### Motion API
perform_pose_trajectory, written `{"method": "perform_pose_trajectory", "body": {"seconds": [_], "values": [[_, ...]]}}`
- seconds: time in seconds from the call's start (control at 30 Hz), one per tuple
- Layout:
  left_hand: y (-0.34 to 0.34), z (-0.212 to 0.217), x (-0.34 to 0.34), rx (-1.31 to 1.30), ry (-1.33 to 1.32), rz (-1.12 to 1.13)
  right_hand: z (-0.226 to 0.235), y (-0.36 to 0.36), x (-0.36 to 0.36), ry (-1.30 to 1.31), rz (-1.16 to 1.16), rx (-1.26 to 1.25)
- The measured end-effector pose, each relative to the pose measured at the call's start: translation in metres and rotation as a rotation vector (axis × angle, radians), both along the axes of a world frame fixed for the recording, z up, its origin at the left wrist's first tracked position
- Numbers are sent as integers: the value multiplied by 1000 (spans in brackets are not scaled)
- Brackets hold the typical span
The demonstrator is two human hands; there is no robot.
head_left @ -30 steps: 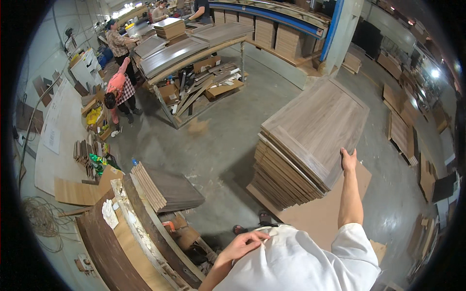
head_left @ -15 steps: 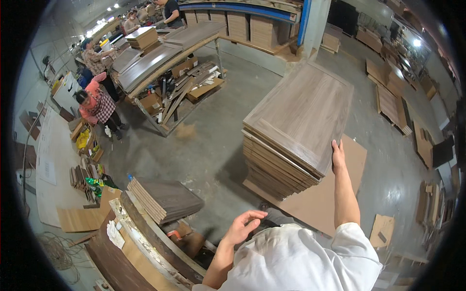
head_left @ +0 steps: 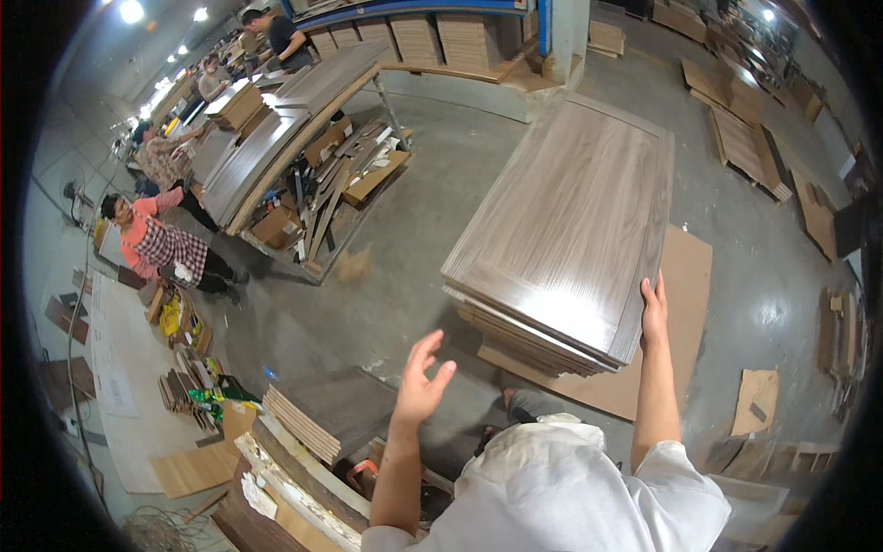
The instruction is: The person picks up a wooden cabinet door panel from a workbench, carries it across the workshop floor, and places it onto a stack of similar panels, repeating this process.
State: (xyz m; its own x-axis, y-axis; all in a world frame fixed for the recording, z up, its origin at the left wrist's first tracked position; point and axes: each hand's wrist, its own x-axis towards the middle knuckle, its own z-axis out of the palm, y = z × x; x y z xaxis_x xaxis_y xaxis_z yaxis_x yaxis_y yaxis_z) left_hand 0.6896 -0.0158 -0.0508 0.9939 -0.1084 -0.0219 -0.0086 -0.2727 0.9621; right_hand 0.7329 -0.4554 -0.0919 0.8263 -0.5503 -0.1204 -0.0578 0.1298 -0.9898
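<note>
The right hand (head_left: 654,304) rests on the near right edge of the top panel (head_left: 575,221), a large grey-brown wood-grain board with a framed face; the fingers lie along that edge, though whether the grip closes around it cannot be told. The panel tops a stack of like panels (head_left: 524,336), which stands on a sheet of brown cardboard (head_left: 676,313) laid on the concrete floor (head_left: 405,267). The left hand (head_left: 421,377) is raised in the air, open and holding nothing, short of the near left corner of the stack.

Below the left hand, a smaller stack of narrow boards (head_left: 322,414) leans near a long bench (head_left: 276,478) at the lower left. Across the open floor stands a long worktop (head_left: 276,129) loaded with panels, with boxes and offcuts crowded beneath it. A person in a pink top and checked skirt (head_left: 156,244) bends beside it, and other people work farther back. Flat stacks of boards (head_left: 745,147) and cardboard scraps (head_left: 754,400) lie on the floor to the right.
</note>
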Motion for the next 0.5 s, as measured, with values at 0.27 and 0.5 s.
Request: {"method": "perform_pose_trajectory", "body": {"seconds": [0.27, 0.5], "values": [[-15, 19, 135, 416, -175, -227, 11, 4, -19, 14, 1, -144], [-32, 28, 192, 611, -166, -518, 78, 63, -90, 468, 357, -858]]}}
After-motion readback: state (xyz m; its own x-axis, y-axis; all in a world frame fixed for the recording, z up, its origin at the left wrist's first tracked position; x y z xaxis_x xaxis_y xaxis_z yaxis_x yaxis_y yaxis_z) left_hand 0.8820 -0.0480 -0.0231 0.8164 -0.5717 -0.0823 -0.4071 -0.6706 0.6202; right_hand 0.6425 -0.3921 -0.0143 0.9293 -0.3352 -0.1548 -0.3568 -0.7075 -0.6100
